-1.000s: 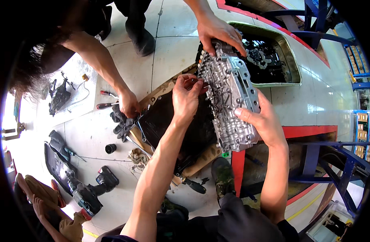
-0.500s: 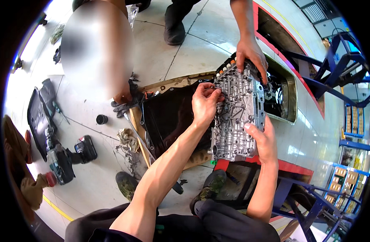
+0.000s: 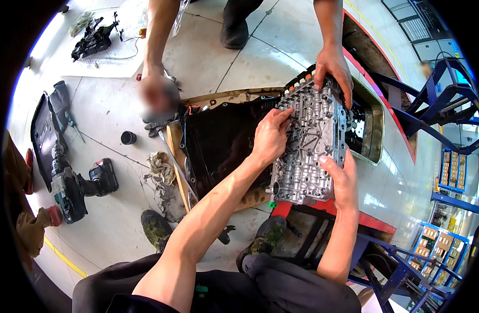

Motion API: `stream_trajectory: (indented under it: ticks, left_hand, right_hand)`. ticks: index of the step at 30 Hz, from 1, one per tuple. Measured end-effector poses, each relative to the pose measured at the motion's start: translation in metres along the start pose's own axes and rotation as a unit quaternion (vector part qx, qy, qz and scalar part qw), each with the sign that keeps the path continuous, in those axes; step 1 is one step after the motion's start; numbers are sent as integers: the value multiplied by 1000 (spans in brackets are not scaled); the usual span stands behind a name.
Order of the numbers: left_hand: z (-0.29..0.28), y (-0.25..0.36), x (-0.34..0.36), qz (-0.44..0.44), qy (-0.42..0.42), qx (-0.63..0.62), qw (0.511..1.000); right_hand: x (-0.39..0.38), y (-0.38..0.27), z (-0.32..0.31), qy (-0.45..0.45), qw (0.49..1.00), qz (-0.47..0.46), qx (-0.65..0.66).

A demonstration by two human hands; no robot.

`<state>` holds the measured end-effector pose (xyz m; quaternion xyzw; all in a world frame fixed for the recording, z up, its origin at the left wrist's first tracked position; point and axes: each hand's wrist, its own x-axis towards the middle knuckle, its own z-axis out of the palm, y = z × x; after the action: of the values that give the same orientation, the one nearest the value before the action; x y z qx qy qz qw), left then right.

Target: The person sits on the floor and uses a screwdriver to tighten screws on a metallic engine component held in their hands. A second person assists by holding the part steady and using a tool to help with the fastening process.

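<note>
A silver metal valve body (image 3: 310, 148), with a row of orange and white fittings along its upper edge, is held over a black pan (image 3: 221, 143). My right hand (image 3: 338, 180) grips its lower right side, thumb on the face. My left hand (image 3: 270, 135) is at its left edge, index finger touching the upper left face, other fingers bent; whatever they hold is hidden. A co-worker's hand (image 3: 330, 75) grips the top end. Their other hand (image 3: 156, 96), blurred, is low at the left by black gloves and tools.
An open metal pan (image 3: 375, 151) lies behind the valve body. A cordless driver (image 3: 72, 193), black cup (image 3: 128, 137), crumpled rag (image 3: 161, 169) and black assembly (image 3: 93, 41) lie leftward. Blue steel frames (image 3: 432, 99) and red-edged floor openings are rightward; another person's leg is at far left.
The valve body sits more upright in view, and the view has shifted. My left index finger has moved from a pinch to reach further up the valve body's face.
</note>
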<state>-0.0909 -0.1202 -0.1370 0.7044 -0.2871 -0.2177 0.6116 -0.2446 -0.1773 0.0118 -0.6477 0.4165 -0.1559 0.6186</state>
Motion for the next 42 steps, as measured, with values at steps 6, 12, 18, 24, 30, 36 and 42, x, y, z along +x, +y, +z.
stream_trajectory:
  ticks: [6,12,18,24,30,36,42]
  left_hand:
    - [6,2,-2,-17,-16,-32,999]
    - [-3,-1,3,-145,-25,-148,978]
    - [4,0,4,-60,8,-72,996]
    - [2,5,6,-89,-11,-95,991]
    - [6,-4,10,1,14,-23,1000]
    - [-2,-9,10,-81,-31,-81,993]
    - [-36,-20,34,-156,20,-357,921]
  right_hand:
    - [-3,-3,4,18,1000,16,-4]
    - [-4,-8,6,12,1000,13,-18]
    - [-4,-8,7,14,999,25,-23]
    - [-5,-8,6,19,999,28,-16]
    - [-3,-10,7,15,999,26,-20]
    - [-4,-8,5,12,999,29,-22]
    - [-3,-8,6,19,999,26,-15]
